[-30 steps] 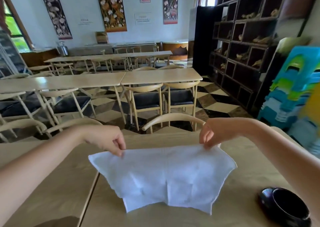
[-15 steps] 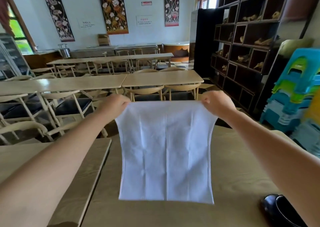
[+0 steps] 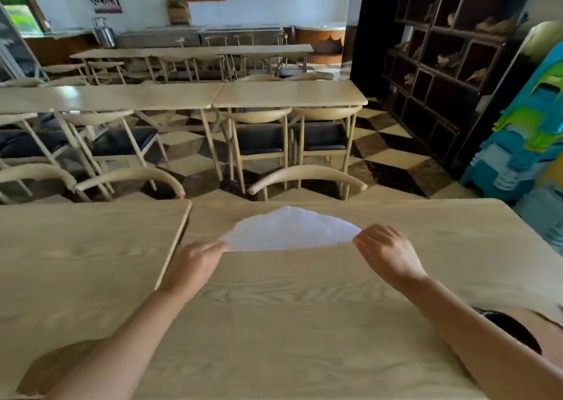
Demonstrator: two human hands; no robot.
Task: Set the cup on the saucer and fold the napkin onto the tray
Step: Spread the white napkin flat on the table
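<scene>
The white napkin (image 3: 289,230) billows low over the far part of the wooden table (image 3: 289,308), its near edge stretched straight between my hands. My left hand (image 3: 195,262) pinches its left corner and my right hand (image 3: 387,253) pinches its right corner. A black cup or saucer (image 3: 511,329) shows at the table's right edge, mostly hidden behind my right forearm. No tray is in view.
A second wooden table (image 3: 76,262) butts against the left side. Curved chair backs (image 3: 304,177) stand along the far edge. Rows of tables and chairs fill the room beyond. Dark shelving (image 3: 451,49) and stacked plastic stools (image 3: 530,131) stand at the right.
The napkin hung upright in the air between my raised hands; now both hands have come down and forward, and the napkin is flung out flat over the table.
</scene>
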